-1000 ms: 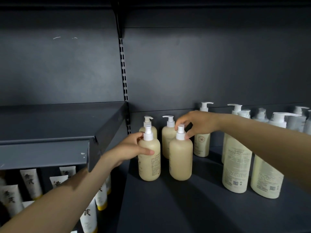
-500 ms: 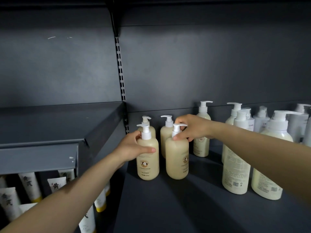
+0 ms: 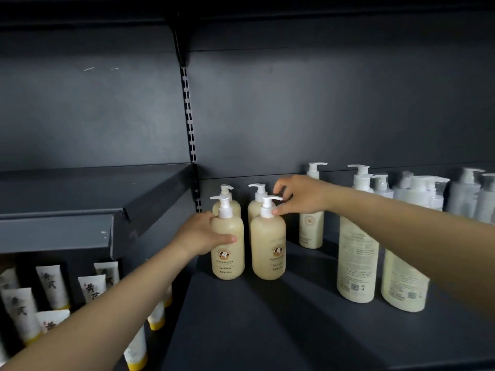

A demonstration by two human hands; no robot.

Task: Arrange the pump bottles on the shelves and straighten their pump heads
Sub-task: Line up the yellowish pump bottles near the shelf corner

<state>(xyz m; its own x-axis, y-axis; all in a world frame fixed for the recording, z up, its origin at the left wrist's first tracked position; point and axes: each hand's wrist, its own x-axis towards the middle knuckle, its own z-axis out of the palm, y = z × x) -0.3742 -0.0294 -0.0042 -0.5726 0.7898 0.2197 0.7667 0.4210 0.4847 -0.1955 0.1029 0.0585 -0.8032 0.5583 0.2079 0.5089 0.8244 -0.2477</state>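
Two squat beige plastic pump bottles are standing upright side by side near the back left corner of the dark grey metal shelf (image 3: 267, 330). The left beige bottle (image 3: 228, 250) is being gripped around its shoulder by the left hand (image 3: 199, 236), thumb lying across the front and fingers wrapping behind. Its white pump head (image 3: 223, 206) is pointing left. The right beige bottle (image 3: 268, 250) is standing just beside it, apart from the left hand. The right hand (image 3: 301, 195) is pinching this bottle's white pump head (image 3: 269, 206), thumb pressing the collar and a finger curling over the spout, which is pointing right.

Two more beige pump bottles (image 3: 242, 203) are standing directly behind the front pair, against the back edge. A pale cream pump bottle (image 3: 310, 228) is sitting further right, partly hidden by the right wrist. Taller cream pump bottles (image 3: 357, 258) are standing toward the right edge, with wrapped white bottles (image 3: 466, 194) behind them. White tubes with yellow caps (image 3: 53, 287) are lining the lower shelf at the left.
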